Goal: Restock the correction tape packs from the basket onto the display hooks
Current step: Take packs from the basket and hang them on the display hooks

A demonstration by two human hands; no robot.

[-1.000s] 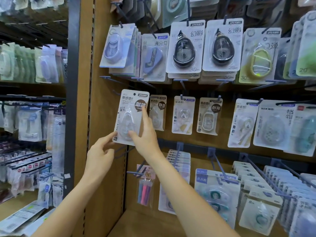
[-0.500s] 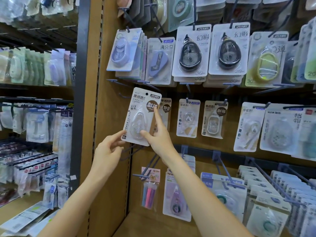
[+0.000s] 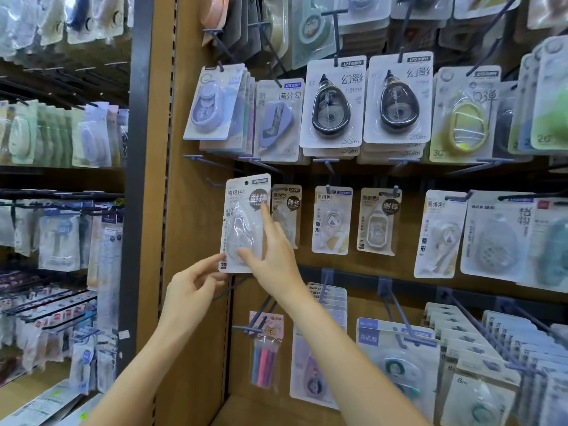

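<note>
Display wall [image 3: 199,124], pack [image 3: 244,222] between both hands' fingertips [image 3: 219,259]

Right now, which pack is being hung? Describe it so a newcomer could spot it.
On the brown wooden pegboard wall, look at the middle row's left end. The white clear-blister correction tape pack is pinched by the left hand and right hand. Unlike its neighbours, its punch hole sits on no hook.
</note>
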